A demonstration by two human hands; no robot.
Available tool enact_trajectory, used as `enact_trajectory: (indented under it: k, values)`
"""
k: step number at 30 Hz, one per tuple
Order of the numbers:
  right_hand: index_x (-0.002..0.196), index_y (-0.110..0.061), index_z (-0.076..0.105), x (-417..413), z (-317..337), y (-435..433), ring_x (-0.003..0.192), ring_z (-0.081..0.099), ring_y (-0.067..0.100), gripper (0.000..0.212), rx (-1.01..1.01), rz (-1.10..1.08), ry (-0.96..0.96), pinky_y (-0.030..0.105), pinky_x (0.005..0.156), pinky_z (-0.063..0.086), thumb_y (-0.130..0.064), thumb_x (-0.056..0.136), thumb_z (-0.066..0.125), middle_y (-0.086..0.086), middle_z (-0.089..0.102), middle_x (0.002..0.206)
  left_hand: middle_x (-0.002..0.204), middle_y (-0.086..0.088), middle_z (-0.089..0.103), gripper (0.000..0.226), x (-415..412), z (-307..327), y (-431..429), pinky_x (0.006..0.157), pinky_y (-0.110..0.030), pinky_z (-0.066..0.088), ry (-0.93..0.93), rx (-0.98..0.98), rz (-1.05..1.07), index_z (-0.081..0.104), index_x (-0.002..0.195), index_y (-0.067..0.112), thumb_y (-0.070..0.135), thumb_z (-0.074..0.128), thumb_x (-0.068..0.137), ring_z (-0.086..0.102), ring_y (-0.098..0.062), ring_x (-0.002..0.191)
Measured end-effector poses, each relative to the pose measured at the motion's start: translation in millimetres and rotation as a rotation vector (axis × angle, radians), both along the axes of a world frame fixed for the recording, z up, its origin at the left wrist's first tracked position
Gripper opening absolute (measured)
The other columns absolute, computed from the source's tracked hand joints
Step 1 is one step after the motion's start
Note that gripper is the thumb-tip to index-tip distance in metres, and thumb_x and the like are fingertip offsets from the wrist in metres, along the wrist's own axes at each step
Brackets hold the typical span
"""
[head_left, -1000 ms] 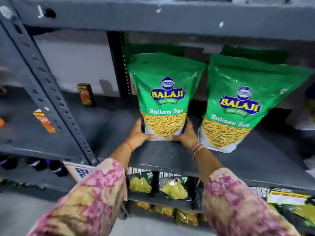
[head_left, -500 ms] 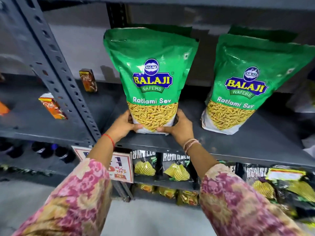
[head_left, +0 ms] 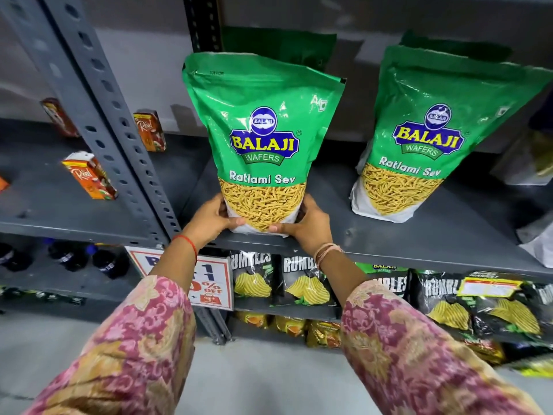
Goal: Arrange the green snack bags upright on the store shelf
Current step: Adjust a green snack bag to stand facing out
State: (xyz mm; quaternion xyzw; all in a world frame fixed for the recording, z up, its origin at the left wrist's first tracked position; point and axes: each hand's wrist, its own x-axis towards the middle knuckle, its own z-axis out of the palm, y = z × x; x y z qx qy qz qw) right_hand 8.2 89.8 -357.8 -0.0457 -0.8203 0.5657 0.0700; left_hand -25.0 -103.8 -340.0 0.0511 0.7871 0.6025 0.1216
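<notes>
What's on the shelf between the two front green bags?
Nothing: in the head view, bare grey shelf separates the held bag from the right bag. Both hands grip the held bag's base.

Both arms extended forward and upward, sleeves in pink-and-gold floral print to mid-forearm. Left hand (head_left: pixel 211 218) cupped against the lower left corner of the green snack bag (head_left: pixel 263 139), thumb across its front, red thread at the wrist. Right hand (head_left: pixel 308 224) pressed to the lower right corner, thumb laid along the bottom edge, fingers (head_left: pixel 306 205) wrapped behind, bangles at the wrist. Palms facing each other, bag clamped between.
</notes>
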Motion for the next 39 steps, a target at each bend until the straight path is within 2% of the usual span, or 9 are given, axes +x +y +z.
enact_trajectory:
  k: [11, 15, 19, 22, 26, 31, 34, 37, 39]
  values:
    - [0.124, -0.014, 0.044, -2.4, -4.0, -2.4, 0.107, 0.059, 0.024, 0.085, 0.051, 0.014, 0.0, 0.023, 0.086, 0.045, -0.025, 0.052, 0.088, 0.01, 0.064, 0.12, 0.135, -0.02, 0.047, 0.06, -0.5, -7.1, -6.3, 0.109, -0.038, 0.032, -0.042, 0.025, -0.032, 0.036, 0.128, 0.009, -0.006, 0.06, 0.075, 0.045, -0.026, 0.122]
    - [0.139, -0.02, 0.024, 13.5, -11.2, -0.8, 0.124, 0.046, 0.017, 0.104, -0.043, 0.021, 0.035, 0.029, 0.101, 0.041, -0.025, 0.056, 0.086, 0.001, 0.047, 0.138, 0.132, -0.021, 0.05, 0.059, 15.1, -10.8, -1.7, 0.101, -0.034, 0.039, 0.026, 0.114, 0.065, 0.04, 0.127, 0.003, -0.008, 0.062, 0.073, 0.049, -0.028, 0.119]
    - [0.142, -0.018, 0.021, 52.7, -32.4, 26.0, 0.137, 0.031, 0.02, 0.095, 0.056, -0.102, 0.118, 0.043, 0.114, 0.031, -0.04, 0.068, 0.075, 0.006, 0.032, 0.148, 0.085, -0.009, 0.061, 0.037, 65.4, -26.4, 22.0, 0.073, -0.011, 0.043, 0.446, -0.094, 0.562, 0.059, 0.097, 0.011, 0.031, 0.072, 0.069, 0.058, -0.026, 0.08]
    - [0.135, -0.006, 0.034, 68.3, -34.0, 73.5, 0.132, 0.036, 0.033, 0.085, 0.161, -0.35, 0.231, 0.046, 0.113, 0.029, -0.035, 0.067, 0.076, 0.02, 0.04, 0.139, 0.067, 0.009, 0.049, 0.031, 93.7, -31.6, 69.1, 0.06, -0.01, 0.039, 0.555, -0.127, 0.363, 0.056, 0.079, 0.021, 0.047, 0.065, 0.065, 0.05, -0.017, 0.062]
    - [0.131, 0.003, 0.035, 55.4, -14.5, 149.4, 0.132, 0.033, 0.039, 0.096, 0.191, -0.608, 0.271, 0.04, 0.111, 0.024, -0.024, 0.054, 0.086, 0.027, 0.036, 0.139, 0.092, 0.0, 0.059, 0.059, 68.1, -17.8, 153.1, 0.075, -0.022, 0.049, 0.417, -0.103, -0.04, 0.055, 0.114, 0.018, 0.037, 0.076, 0.062, 0.058, -0.016, 0.082]
    - [0.141, -0.003, 0.016, 21.9, -6.4, 204.2, 0.135, 0.03, 0.024, 0.115, -0.052, -0.393, 0.136, 0.017, 0.106, 0.028, -0.004, 0.05, 0.087, 0.016, 0.026, 0.15, 0.146, -0.009, 0.028, 0.116, -6.7, 0.6, 229.5, 0.11, -0.027, 0.028, 0.168, 0.081, -0.182, 0.006, 0.141, 0.008, 0.006, 0.082, 0.053, 0.028, -0.016, 0.131]
    - [0.135, -0.002, 0.023, 3.8, -11.1, 218.1, 0.123, 0.042, 0.021, 0.103, -0.104, -0.272, 0.099, 0.004, 0.088, 0.039, 0.008, 0.052, 0.083, 0.015, 0.042, 0.137, 0.144, -0.013, 0.035, 0.105, -29.9, -8.1, 245.7, 0.093, -0.01, 0.03, 0.135, -0.018, -0.219, 0.018, 0.139, 0.006, -0.001, 0.08, 0.054, 0.034, -0.018, 0.129]
    - [0.127, -0.005, 0.039, -3.7, -8.9, 223.8, 0.11, 0.052, 0.023, 0.084, -0.072, -0.234, 0.036, 0.031, 0.093, 0.044, 0.003, 0.056, 0.083, 0.016, 0.056, 0.127, 0.135, -0.02, 0.048, 0.084, -38.8, -14.2, 255.3, 0.099, -0.031, 0.04, 0.062, 0.04, -0.139, 0.037, 0.126, 0.002, -0.012, 0.077, 0.053, 0.047, -0.024, 0.117]
    - [0.122, -0.001, 0.044, -1.1, -5.9, 230.4, 0.106, 0.052, 0.021, 0.075, -0.099, -0.23, 0.03, 0.023, 0.087, 0.046, 0.005, 0.058, 0.08, 0.018, 0.057, 0.125, 0.128, -0.022, 0.054, 0.077, -36.8, -14.7, 260.5, 0.099, -0.041, 0.044, 0.057, 0.069, -0.114, 0.045, 0.116, 0.003, -0.008, 0.081, 0.048, 0.052, -0.025, 0.11]
